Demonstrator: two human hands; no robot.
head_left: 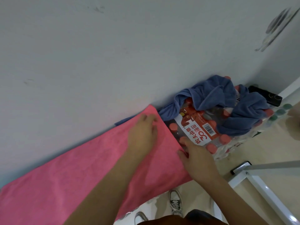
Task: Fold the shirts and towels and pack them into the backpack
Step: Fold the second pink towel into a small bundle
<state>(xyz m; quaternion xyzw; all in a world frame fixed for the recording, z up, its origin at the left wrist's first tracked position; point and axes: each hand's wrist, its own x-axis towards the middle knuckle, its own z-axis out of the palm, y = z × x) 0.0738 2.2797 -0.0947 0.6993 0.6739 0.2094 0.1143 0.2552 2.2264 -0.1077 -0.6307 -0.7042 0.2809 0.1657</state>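
Note:
A pink towel (pixel 78 172) lies spread flat along the white wall. My left hand (pixel 142 132) rests on it near its far corner, palm down with the fingers straight. My right hand (pixel 196 158) is at the towel's right edge, its fingers curled on the hem beside the bottle pack. A blue towel (pixel 227 104) lies crumpled on top of a shrink-wrapped pack of water bottles (pixel 199 132). No backpack is in view.
A black phone (pixel 266 96) lies behind the bottle pack by the wall. A white metal table frame (pixel 259 181) stands at the lower right. My shoes (pixel 175 203) are on the beige floor below the towel's near edge.

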